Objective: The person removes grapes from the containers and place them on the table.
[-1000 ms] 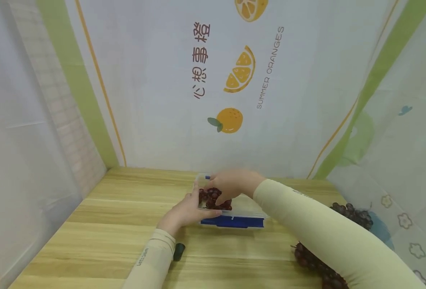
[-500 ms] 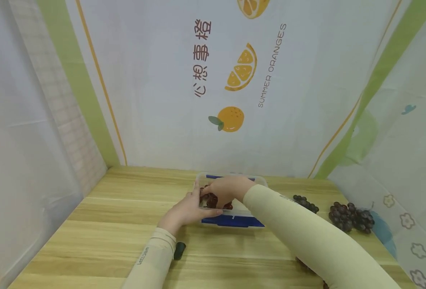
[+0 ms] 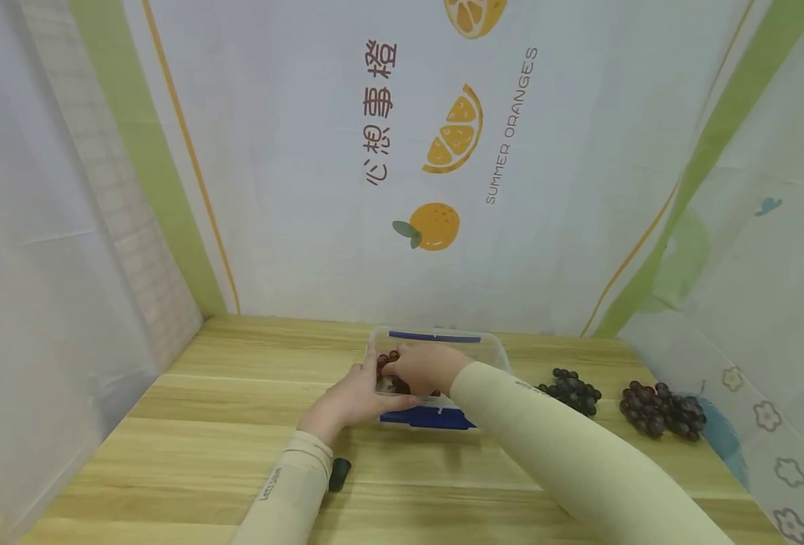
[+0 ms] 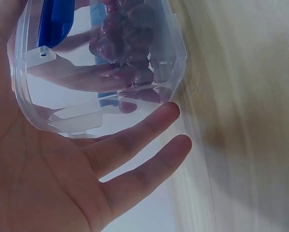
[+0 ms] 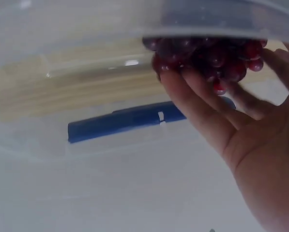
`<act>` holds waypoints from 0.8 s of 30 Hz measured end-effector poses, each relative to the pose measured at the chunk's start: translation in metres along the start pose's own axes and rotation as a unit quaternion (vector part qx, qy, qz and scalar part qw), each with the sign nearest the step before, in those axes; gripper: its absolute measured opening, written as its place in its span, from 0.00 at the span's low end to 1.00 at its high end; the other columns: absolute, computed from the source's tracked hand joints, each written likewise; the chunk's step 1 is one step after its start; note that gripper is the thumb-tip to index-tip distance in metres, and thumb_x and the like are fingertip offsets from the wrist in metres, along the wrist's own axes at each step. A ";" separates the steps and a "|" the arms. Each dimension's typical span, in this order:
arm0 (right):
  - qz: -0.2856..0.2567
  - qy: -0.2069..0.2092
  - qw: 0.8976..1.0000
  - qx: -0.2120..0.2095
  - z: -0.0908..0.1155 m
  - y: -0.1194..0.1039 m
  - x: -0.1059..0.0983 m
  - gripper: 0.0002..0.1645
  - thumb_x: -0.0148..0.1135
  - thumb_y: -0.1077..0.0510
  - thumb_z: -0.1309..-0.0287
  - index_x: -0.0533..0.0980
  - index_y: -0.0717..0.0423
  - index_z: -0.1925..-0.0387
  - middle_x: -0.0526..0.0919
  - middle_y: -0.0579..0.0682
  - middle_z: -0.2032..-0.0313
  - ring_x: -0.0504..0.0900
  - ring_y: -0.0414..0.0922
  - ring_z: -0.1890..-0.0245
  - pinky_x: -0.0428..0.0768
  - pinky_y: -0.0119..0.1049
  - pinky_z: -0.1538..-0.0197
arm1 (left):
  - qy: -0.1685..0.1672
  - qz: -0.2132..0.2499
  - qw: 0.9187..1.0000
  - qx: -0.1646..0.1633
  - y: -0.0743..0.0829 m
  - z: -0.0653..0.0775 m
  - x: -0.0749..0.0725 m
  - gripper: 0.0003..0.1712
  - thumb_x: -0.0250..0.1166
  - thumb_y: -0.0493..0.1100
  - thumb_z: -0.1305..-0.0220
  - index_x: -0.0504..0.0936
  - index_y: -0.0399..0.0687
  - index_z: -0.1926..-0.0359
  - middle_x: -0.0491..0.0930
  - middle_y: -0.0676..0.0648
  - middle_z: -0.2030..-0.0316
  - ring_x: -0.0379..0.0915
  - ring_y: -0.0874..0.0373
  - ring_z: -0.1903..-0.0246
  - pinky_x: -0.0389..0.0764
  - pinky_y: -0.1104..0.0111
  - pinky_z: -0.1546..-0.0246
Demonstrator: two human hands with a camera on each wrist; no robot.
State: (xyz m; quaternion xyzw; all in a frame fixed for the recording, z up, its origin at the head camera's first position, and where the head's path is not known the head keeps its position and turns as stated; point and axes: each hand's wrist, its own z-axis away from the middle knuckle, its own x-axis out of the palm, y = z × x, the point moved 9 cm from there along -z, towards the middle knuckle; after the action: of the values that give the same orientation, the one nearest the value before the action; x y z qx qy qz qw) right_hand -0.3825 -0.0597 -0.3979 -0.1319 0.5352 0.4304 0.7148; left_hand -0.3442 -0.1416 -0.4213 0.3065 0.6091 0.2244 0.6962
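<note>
A clear plastic food box (image 3: pixel 496 347) with blue clips stands lidless near the back of the table. Dark red grapes (image 5: pixel 214 58) sit in its left end, largely hidden by a hand in the head view. My left hand (image 3: pixel 347 395) steadies that left end, thumb along the front rim. In the left wrist view its lower fingers (image 4: pixel 134 183) reach out straight beside the clear wall. Inside the box, my right hand (image 3: pixel 428 366) grips the bunch; the right wrist view shows its fingers (image 5: pixel 197 104) spread against the grapes.
To the right of the box lies a bunch of black grapes (image 3: pixel 572 393), partly covered by the right sleeve (image 3: pixel 572 454). More dark grapes (image 3: pixel 661 410) lie farther right. A small dark green object (image 3: pixel 339 474) is beside the left sleeve (image 3: pixel 282 484).
My right hand has gone lower into the box and slightly left over the grapes. Its sleeve has shifted, uncovering the bunches on the right and covering the nearer grapes. My left hand stays put.
</note>
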 end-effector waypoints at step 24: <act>-0.024 -0.015 0.998 0.062 0.002 0.005 0.009 0.08 0.72 0.46 0.31 0.87 0.43 0.58 0.89 0.41 0.60 0.82 0.39 0.63 0.87 0.38 0.46 | -0.010 -0.019 1.000 -0.020 0.000 0.003 0.001 0.84 0.71 0.83 0.48 0.24 0.57 0.14 0.50 0.27 0.17 0.55 0.28 0.20 0.68 0.35 0.26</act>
State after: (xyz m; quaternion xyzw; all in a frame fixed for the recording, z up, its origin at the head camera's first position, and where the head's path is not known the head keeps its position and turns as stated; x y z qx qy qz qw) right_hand -0.3845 -0.0508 -0.4036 -0.0935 0.5464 0.3811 0.7399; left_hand -0.3416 -0.1415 -0.4214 0.2830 0.6032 0.2201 0.7124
